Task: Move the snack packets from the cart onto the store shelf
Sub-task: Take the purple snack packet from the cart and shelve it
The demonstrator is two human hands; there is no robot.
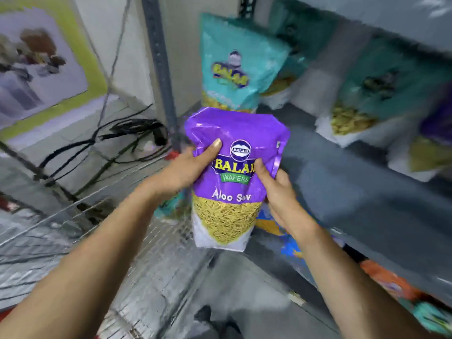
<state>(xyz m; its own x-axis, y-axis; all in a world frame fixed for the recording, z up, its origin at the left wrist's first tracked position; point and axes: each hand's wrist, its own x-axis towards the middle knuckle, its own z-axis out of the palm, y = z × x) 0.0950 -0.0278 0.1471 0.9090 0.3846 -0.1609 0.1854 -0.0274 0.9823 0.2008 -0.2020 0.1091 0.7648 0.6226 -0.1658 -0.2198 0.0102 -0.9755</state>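
I hold a purple snack packet (232,177) labelled Aloo Sev upright in front of me, over the gap between cart and shelf. My left hand (193,165) grips its left edge with the thumb across the front. My right hand (276,192) grips its right edge, thumb on the label. The wire cart (110,241) is below and to the left, its mesh blurred; a teal packet (171,206) shows in it behind my left wrist. The grey store shelf (342,187) runs along the right, bare just past the purple packet.
A teal packet (234,67) stands at the shelf's back left corner, with several more teal packets (371,94) to its right. A grey upright post (159,69) frames the shelf's left end. Black cables (117,143) lie on the floor. Orange and blue packets (381,277) fill the lower shelf.
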